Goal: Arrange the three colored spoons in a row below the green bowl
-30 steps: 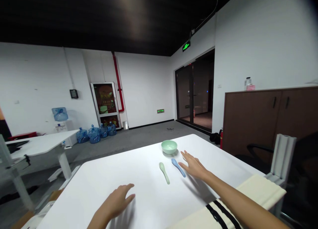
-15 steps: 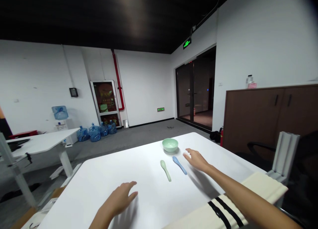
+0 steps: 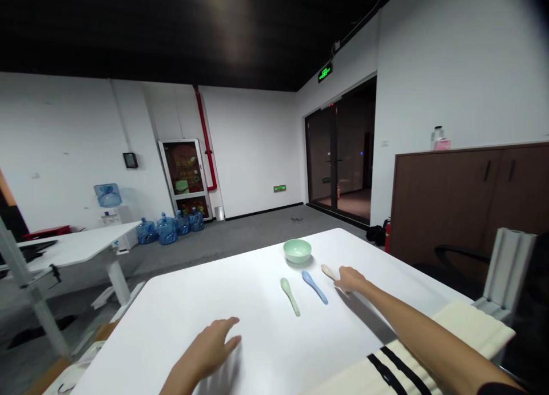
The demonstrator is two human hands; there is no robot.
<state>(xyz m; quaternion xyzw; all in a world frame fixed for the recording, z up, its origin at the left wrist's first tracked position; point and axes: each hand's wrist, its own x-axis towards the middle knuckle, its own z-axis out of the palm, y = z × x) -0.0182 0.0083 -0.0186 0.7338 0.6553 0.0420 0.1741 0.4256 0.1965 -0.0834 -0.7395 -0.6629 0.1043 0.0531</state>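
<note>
My right hand (image 3: 351, 279) lies with curled fingers over the handle of a beige plastic spoon (image 3: 328, 272), whose bowl pokes out beyond the fingertips onto the white table (image 3: 171, 326). Just left of it lies a blue plastic spoon (image 3: 314, 287), and beyond that a pale green spoon (image 3: 290, 296). A pale green bowl (image 3: 297, 251) stands farther along the table, behind the spoons. My left hand (image 3: 210, 346) is open near the table's near edge, fingers spread and holding nothing.
A cream cloth with black stripes (image 3: 429, 349) lies along the near right of the table, beside a grey aluminium post (image 3: 506, 275). A brown cabinet (image 3: 446, 200) stands to the right. Another white desk (image 3: 77, 246) and blue water bottles (image 3: 166, 230) are at left.
My right hand has drawn back to the right and its fingers have curled, and the beige spoon now shows beyond them. My left hand has barely moved.
</note>
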